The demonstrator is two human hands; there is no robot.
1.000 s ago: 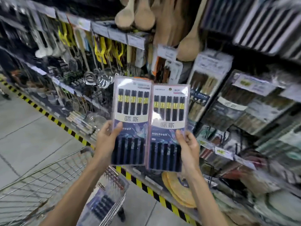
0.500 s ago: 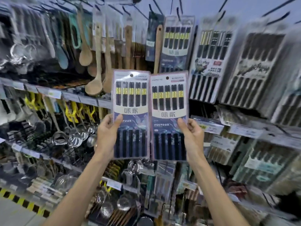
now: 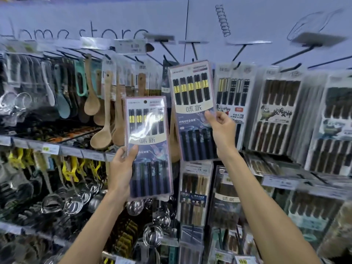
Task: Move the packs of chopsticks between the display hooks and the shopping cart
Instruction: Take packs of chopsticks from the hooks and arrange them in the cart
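Two flat, clear-fronted packs are held up before the shelves, each showing black chopsticks with gold bands, a cream label strip and a dark blue card. The lower pack (image 3: pixel 148 149), at the centre of the frame, is gripped at its left edge by the left hand (image 3: pixel 122 168). The higher pack (image 3: pixel 191 111), right of centre and slightly tilted, is pinched at its right edge by the right hand (image 3: pixel 222 130), just below the display hooks (image 3: pixel 168 52)

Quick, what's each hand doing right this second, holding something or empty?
Left hand: closed, gripping the lower pack of chopsticks by its left edge.
Right hand: closed, gripping the upper pack of chopsticks by its right edge.
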